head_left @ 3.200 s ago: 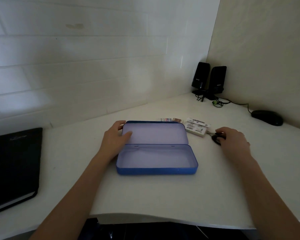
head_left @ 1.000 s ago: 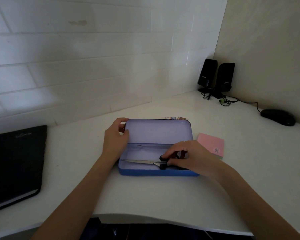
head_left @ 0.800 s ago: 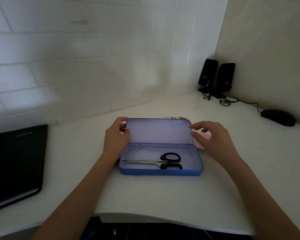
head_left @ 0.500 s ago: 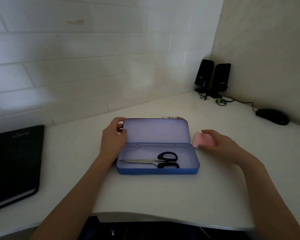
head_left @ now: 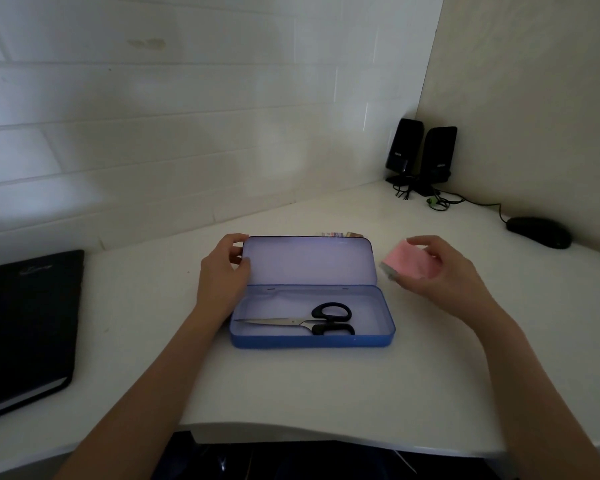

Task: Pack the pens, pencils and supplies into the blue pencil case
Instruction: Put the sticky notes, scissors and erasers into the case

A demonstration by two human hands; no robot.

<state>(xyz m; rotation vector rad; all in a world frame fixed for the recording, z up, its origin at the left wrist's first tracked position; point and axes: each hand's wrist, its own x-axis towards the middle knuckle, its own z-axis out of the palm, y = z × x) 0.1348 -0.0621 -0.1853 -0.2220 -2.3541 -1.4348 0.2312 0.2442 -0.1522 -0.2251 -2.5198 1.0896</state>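
The blue pencil case point(head_left: 312, 341) lies open in the middle of the white desk, its lid standing up at the back. Black-handled scissors point(head_left: 305, 320) lie inside it, blades pointing left. My left hand point(head_left: 222, 271) grips the lid's left edge. To the right of the lid, my right hand point(head_left: 440, 275) holds a pink sticky-note pad point(head_left: 409, 263) lifted off the desk. A small colourful packet point(head_left: 340, 234) peeks out behind the lid, mostly hidden.
A black laptop or folder point(head_left: 25, 323) lies at the left desk edge. Two black speakers point(head_left: 420, 150) with cables stand in the far corner, and a black mouse point(head_left: 537, 232) sits at the right. The desk front edge curves near me.
The right hand put the scissors into the case, moved right to the pink pad, and has now lifted it off the desk. The left hand stayed on the lid.
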